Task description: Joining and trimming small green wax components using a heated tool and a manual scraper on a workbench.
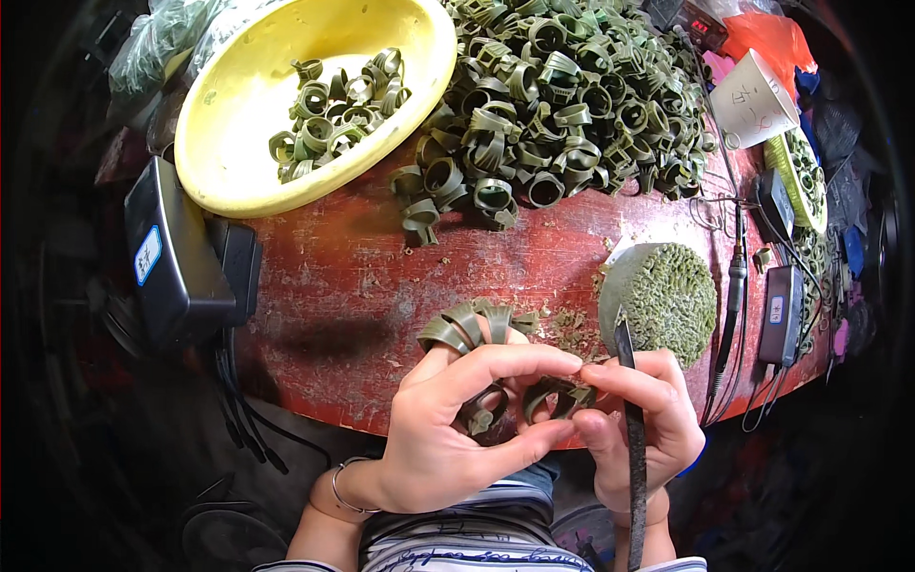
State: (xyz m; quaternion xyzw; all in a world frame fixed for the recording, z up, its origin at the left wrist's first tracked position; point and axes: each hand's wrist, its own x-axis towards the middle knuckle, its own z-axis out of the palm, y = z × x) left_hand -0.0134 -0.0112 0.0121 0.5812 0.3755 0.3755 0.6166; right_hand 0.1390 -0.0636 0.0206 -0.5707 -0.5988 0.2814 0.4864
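I see the olive ring band (569,399) btwn both hands, just left of the narrow dark strip tool (635,448); tool's long axis runs near-vert., tip away from torso. My L hand (429,434), palm inward, pinches it thumb-to-index; more olive rings (459,327) on those fingers. R hand (658,415) grips tool, thumb + index at ring's right edge, contact unclear.

Rings (445,333): smooth semi-gloss plast.; tabletop (295,276): scuffed, worn finish; basin (233,105): smooth plast.; round block (672,300): v. rough top

One olive ring (571,398) sits between the hands (429,434), a long dark tool (635,458) alongside.
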